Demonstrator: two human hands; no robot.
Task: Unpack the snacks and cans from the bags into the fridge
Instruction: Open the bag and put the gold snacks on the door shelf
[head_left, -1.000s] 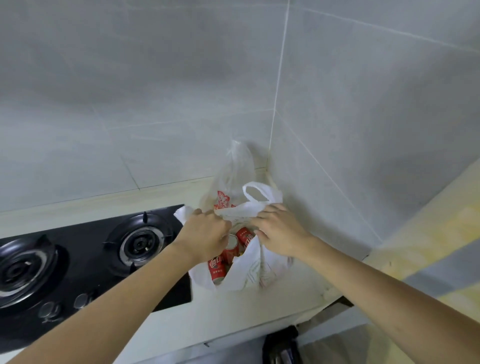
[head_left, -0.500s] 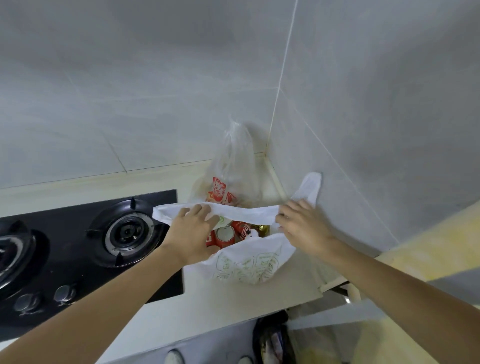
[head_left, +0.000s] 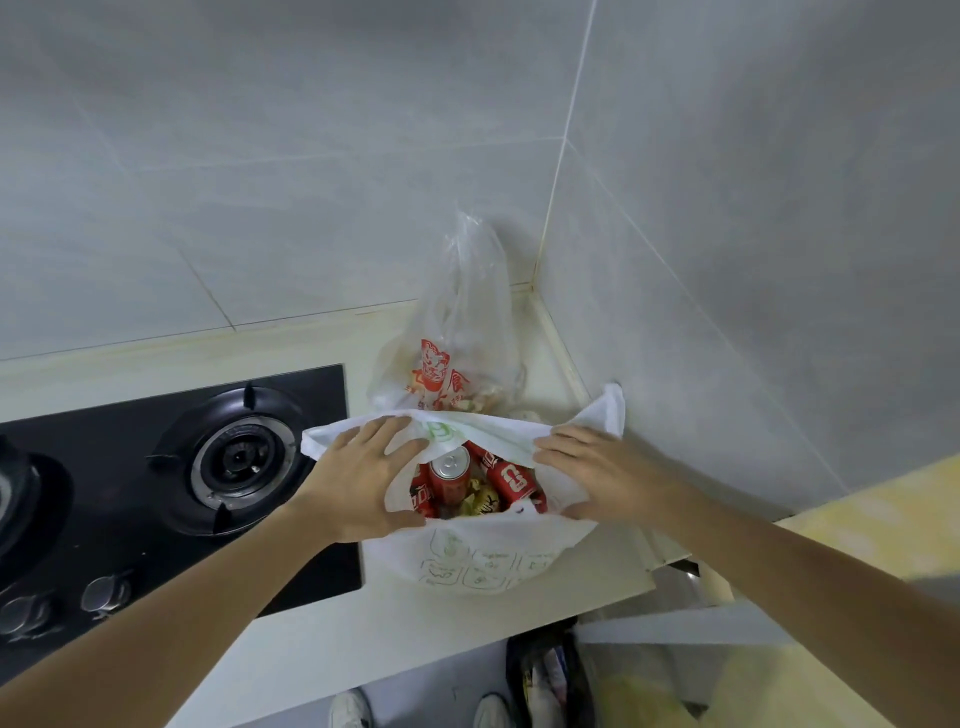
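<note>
A white plastic bag (head_left: 483, 561) stands on the counter near the wall corner, its mouth spread wide. Inside it are red cans, one upright (head_left: 449, 475) and one leaning (head_left: 511, 480), with yellow snack packets (head_left: 480, 501) between them. My left hand (head_left: 363, 478) lies on the bag's left side, fingers straight over the far rim and thumb on the near rim. My right hand (head_left: 597, 473) does the same on the right side. Behind it stands a clear bag with red print (head_left: 457, 353), holding food.
A black gas stove (head_left: 239, 457) with knobs sits left of the bag. The pale counter (head_left: 363, 639) ends just in front of me. Tiled walls meet in the corner behind the bags. On the floor below are a dark bag (head_left: 545, 675), a yellowish bag (head_left: 649, 686) and my shoes (head_left: 350, 709).
My hands have pulled the white bag's handles apart and flattened onto its rim. The mouth has gone from bunched to wide, showing the cans and snacks.
</note>
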